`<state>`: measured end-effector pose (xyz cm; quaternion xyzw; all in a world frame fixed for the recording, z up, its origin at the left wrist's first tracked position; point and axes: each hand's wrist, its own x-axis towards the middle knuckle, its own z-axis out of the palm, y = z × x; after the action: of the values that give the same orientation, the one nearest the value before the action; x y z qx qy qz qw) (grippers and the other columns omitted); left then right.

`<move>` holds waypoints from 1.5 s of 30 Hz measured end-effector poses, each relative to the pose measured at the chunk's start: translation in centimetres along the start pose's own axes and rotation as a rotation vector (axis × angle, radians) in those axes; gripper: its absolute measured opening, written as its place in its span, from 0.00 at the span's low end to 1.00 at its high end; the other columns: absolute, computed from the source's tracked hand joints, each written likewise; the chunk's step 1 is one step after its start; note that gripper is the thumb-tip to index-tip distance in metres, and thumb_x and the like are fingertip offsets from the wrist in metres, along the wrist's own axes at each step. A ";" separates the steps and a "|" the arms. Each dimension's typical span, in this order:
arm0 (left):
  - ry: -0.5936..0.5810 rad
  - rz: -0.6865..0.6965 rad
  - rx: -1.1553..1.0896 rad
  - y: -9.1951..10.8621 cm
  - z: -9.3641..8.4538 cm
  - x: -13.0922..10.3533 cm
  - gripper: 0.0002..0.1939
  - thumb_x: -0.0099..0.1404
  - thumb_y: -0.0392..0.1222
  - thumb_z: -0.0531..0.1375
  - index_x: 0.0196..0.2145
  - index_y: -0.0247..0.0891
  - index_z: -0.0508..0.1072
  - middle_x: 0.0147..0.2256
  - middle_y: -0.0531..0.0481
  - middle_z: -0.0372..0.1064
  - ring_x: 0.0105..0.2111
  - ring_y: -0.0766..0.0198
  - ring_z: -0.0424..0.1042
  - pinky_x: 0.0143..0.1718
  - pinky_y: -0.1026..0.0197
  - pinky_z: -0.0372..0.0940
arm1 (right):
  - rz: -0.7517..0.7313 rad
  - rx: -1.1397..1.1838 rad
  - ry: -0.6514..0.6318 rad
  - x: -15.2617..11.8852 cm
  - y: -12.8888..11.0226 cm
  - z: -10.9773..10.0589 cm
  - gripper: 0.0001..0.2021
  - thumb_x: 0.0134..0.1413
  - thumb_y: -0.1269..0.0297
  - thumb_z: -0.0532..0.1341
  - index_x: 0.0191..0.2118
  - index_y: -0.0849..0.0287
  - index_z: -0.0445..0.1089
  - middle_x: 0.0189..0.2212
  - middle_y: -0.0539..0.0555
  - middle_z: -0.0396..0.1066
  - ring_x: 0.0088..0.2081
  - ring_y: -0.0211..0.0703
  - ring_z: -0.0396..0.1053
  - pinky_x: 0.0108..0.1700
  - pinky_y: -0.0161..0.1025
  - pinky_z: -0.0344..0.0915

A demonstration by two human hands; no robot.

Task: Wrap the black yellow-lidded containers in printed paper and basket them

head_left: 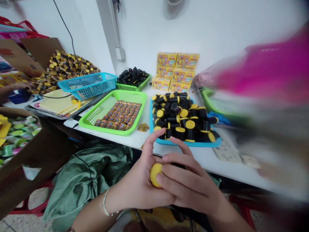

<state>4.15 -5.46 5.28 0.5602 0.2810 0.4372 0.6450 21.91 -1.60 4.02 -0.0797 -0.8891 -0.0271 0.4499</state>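
Observation:
Between my two hands, in front of the table edge, is a small round canister whose yellow cap (155, 175) faces me. My left hand (141, 183), with a bracelet at the wrist, is wrapped round it, its index finger pointing up. The fingertips of my right hand (188, 180) press on the cap from the right. Most of the canister's body is hidden by my fingers. Just beyond my hands, a blue basket (190, 144) is heaped with black canisters (173, 124) that have yellow caps.
A green basket (108, 130) holds rows of wrapped canisters (120, 114). Behind are a blue basket (89, 85), a basket of black parts (132, 76) and stacked yellow boxes (177, 72). A co-worker's hand (23, 86) shows far left. A blurred pink shape (272, 67) fills the right.

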 end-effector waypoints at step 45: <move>0.057 -0.098 1.564 2.3 -11.6 4.5 0.15 0.76 0.47 0.53 0.45 0.39 0.77 0.44 0.46 0.80 0.44 0.58 0.79 0.51 0.60 0.69 | 0.390 -0.549 -0.444 3.3 7.4 1.3 0.15 0.63 0.69 0.59 0.53 0.56 0.75 0.46 0.60 0.77 0.51 0.60 0.65 0.52 0.61 0.57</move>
<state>-4.19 4.03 5.57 0.8273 0.5482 0.0976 0.0739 20.20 6.22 5.76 -0.3680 -0.8927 -0.1598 0.2054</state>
